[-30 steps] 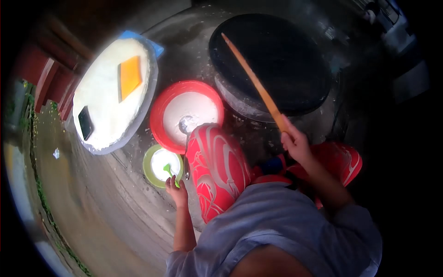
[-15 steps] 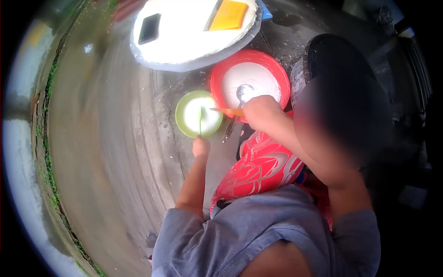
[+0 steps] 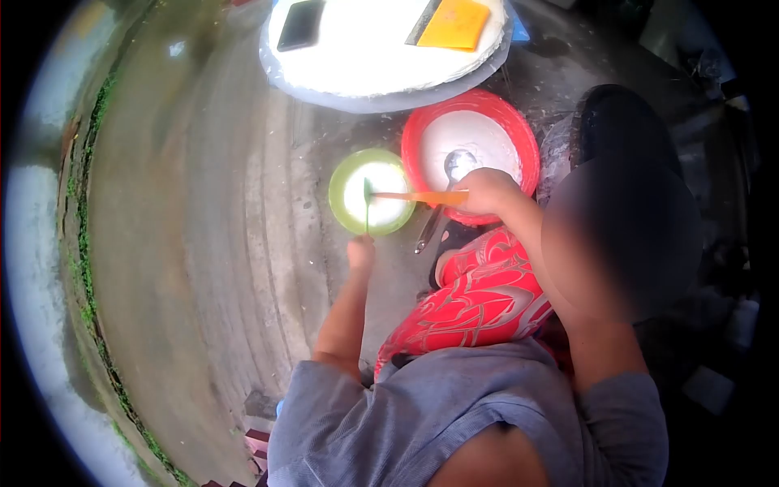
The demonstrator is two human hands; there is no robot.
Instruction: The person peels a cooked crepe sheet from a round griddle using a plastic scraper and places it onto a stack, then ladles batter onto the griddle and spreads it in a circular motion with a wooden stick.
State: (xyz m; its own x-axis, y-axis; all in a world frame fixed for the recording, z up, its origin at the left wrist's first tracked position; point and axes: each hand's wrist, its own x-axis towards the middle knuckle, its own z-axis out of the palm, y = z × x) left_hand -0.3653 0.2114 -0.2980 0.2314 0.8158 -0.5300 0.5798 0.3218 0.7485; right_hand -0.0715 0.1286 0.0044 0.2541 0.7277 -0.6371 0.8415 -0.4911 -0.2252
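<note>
My left hand [image 3: 361,253] is closed around the thin handle of a green spatula-like tool [image 3: 367,213]. Its wider head is over or in the white contents of a green bowl [image 3: 337,197]; I cannot tell how deep. My right hand [image 3: 487,191] grips an orange, narrow-ended tool [image 3: 434,197] that points left across the bowl. The orange tip meets or crosses the green tool's head; contact is unclear. Under my right hand stands a red basin [image 3: 529,150] holding white paste, with a metal ladle [image 3: 459,165] resting in it, handle over the rim.
Beyond the basins is a round stand [image 3: 357,103] with a white-coated top. A dark flat piece [image 3: 301,24] and a yellow-orange scraper [image 3: 454,23] lie on it. A blurred person or dark rounded shape [image 3: 621,235] is close on the right. Concrete floor [image 3: 243,243] spreads left.
The view has shifted, so the bowl, basin and stand appear further right. The orange tool now extends further left across the green tool's head. Both hands keep their grip.
</note>
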